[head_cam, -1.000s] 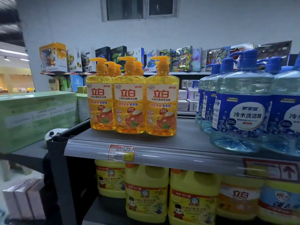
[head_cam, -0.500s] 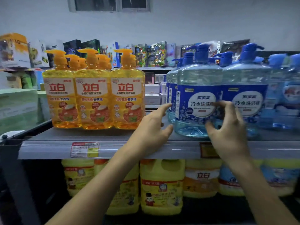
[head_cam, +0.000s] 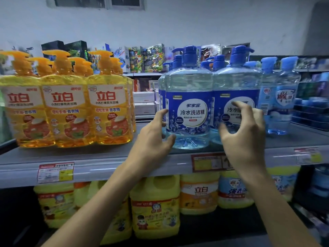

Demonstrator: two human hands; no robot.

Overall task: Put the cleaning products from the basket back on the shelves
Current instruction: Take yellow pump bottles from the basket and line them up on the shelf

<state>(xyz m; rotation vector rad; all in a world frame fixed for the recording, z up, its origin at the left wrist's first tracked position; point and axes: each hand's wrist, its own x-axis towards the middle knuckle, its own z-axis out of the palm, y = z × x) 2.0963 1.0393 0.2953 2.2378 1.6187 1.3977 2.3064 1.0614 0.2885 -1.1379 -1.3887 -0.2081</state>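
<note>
Blurred price tag point(head_cam: 55, 172); bottle label point(head_cam: 230, 111) behind right hand point(head_cam: 243, 138)

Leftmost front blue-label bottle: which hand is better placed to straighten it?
Probably the left hand: its fingers sit at the left side of the blue-label bottle, while the right hand hovers before the neighbouring bottle.

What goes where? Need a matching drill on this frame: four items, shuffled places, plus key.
Items
1. yellow dish-soap bottles with orange pumps
2. clear plastic bottle with blue pump and blue label
3. yellow plastic jug with cartoon label
4. right hand

Places
A. lower shelf
B. left part of the upper shelf
C. in front of a second blue-label bottle
D. upper shelf, right beside the left hand

Pairs: 1-B, 2-D, 3-A, 4-C
</note>
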